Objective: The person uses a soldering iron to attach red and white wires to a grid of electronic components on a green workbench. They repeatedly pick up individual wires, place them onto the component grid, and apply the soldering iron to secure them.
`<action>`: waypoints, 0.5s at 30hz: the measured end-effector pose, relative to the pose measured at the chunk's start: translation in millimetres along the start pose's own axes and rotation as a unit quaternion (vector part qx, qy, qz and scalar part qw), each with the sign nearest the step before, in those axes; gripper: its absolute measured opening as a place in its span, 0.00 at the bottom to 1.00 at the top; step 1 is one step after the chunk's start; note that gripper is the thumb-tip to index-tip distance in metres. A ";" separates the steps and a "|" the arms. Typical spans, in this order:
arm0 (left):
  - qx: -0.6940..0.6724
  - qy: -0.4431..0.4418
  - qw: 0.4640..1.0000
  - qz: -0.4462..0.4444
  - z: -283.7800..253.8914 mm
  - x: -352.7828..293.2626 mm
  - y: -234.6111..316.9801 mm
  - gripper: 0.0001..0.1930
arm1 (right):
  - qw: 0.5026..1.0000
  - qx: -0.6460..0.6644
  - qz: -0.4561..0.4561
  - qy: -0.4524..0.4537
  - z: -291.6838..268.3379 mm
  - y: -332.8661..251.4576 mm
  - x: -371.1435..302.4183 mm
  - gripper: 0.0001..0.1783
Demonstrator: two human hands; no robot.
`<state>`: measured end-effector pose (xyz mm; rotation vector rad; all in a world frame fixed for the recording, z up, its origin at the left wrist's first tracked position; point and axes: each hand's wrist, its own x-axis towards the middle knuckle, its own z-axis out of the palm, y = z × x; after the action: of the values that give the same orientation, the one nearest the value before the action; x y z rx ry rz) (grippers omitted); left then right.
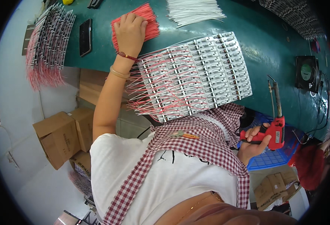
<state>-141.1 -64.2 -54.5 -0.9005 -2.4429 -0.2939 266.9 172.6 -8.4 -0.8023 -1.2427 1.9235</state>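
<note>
My left hand [129, 33] lies on a bundle of cut red wires [149, 19] at the far side of the table, its fingers bent down and closed over them. The fingertips are partly hidden. In my right hand [254, 146] is a red soldering gun [277, 133], gripped by its handle, with the metal tip pointing up and away. Between my arms, at the table's near edge, lies a panel of circuit boards [221, 71] in rows. Red and white wires [165, 80] stick out from its left part; the right-hand rows show fewer wires.
White wires [195, 11] lie at the back. A phone [85, 37] and stacked wired panels [52, 41] sit to the left. At the right are a black device with a round green label [307, 73], cables and a blue basket [274, 159]. Cardboard boxes [58, 138] stand below left.
</note>
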 end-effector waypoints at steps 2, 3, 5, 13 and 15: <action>-0.019 -0.001 1.000 -0.013 0.1 0.6 -4.0 0.03 | 1.000 0.004 0.001 0.004 2.1 -1.4 2.2 0.27; -0.028 0.000 0.999 -0.018 -1.1 3.1 -5.4 0.03 | 1.000 0.004 -0.001 0.006 2.9 -3.9 3.5 0.26; -0.077 0.020 0.997 -0.021 -2.4 5.9 -12.6 0.05 | 1.000 -0.001 -0.002 0.008 6.1 -9.3 4.6 0.26; -0.180 -0.005 0.982 -0.050 -21.0 16.8 -25.9 0.07 | 1.000 0.001 0.004 -0.002 12.7 -9.2 6.4 0.26; -0.096 -0.025 0.995 -0.021 -19.3 14.7 -20.4 0.07 | 1.000 0.000 0.004 0.000 15.3 -9.2 7.5 0.25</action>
<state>-156.4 -78.7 -30.8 -0.9465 -2.5137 -0.5355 252.5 173.9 4.6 -0.8091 -1.2401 1.9303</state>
